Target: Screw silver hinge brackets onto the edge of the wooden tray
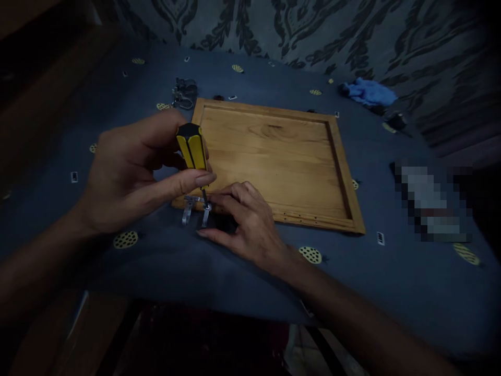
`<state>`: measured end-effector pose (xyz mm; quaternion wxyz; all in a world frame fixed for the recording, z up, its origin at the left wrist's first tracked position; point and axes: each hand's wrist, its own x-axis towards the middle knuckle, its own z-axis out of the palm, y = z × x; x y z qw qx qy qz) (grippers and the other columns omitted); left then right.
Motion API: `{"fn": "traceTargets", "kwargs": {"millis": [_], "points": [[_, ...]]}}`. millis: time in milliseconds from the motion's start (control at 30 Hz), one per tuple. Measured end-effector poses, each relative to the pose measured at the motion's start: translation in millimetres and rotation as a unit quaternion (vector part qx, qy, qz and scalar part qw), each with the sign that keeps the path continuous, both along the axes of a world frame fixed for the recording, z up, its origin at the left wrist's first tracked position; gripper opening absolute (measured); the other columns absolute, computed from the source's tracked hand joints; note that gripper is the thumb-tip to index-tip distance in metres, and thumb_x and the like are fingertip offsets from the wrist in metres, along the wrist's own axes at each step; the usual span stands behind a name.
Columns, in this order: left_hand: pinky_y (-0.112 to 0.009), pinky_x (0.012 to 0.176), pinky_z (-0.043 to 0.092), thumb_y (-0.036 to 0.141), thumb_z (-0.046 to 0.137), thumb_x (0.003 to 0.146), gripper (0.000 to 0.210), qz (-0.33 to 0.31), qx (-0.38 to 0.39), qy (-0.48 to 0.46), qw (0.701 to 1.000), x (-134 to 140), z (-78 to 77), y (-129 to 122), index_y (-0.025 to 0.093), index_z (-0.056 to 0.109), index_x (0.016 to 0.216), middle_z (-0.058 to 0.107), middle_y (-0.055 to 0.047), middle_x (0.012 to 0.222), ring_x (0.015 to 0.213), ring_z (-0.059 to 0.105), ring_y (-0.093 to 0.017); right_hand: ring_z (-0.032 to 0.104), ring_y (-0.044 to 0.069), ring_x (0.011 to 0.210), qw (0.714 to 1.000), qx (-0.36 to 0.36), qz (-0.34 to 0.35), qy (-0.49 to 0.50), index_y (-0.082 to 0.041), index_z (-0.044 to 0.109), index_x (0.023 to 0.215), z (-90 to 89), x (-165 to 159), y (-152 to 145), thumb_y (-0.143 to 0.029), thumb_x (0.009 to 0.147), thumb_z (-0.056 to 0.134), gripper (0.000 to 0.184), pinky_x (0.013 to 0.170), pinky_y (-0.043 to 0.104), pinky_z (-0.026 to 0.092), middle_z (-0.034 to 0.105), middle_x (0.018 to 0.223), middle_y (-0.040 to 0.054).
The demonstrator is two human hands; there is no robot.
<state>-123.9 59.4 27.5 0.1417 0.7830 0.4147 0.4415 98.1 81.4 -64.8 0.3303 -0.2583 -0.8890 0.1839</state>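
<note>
My left hand (133,172) is closed around a screwdriver (193,149) with a yellow and black handle. The screwdriver stands nearly upright, its tip down at a small shiny metal bracket (206,215) on the near left edge of a wooden panel (270,156) with a raised frame. From the other side, my right hand (250,222) steadies this bracket, thumb below and fingertips above. A second curved arm of shiny metal (187,211) shows just to the left. Small dark holes dot the panel's near edge toward the right.
Several metal hook-like pieces (185,94) lie behind the panel's left corner. A blue cloth (370,92) and a dark object (395,121) are at the back right. A blurred-out item (426,198) lies right. The blue tablecloth (250,277) has a pineapple print.
</note>
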Motion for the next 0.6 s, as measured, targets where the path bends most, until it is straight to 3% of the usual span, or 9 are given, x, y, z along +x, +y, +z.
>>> {"fn": "traceTargets", "kwargs": {"millis": [367,600], "points": [[-0.026,0.076,0.071,0.014,0.080,0.096,0.017,-0.027,-0.023,0.002,0.999,-1.1,-1.0,-1.9,0.020,0.073,0.111,0.075,0.001,0.096,0.087,0.077,-0.015,0.063,0.028,0.099,1.000,0.000,0.003,-0.002,-0.012,0.074,0.126,0.1,0.2,0.0,-0.064,0.100,0.066,0.058,0.082,0.043,0.056,0.072,0.107,0.0122],[-0.031,0.073,0.069,0.020,0.075,0.101,0.007,-0.041,-0.051,0.014,0.998,-1.8,1.6,-1.1,0.019,0.072,0.107,0.071,-0.001,0.095,0.084,0.074,-0.016,0.064,0.029,0.099,1.000,-0.001,0.006,0.007,-0.013,0.074,0.125,0.2,0.7,0.3,-0.061,0.099,0.070,0.055,0.082,0.043,0.056,0.072,0.106,0.0120]]}}
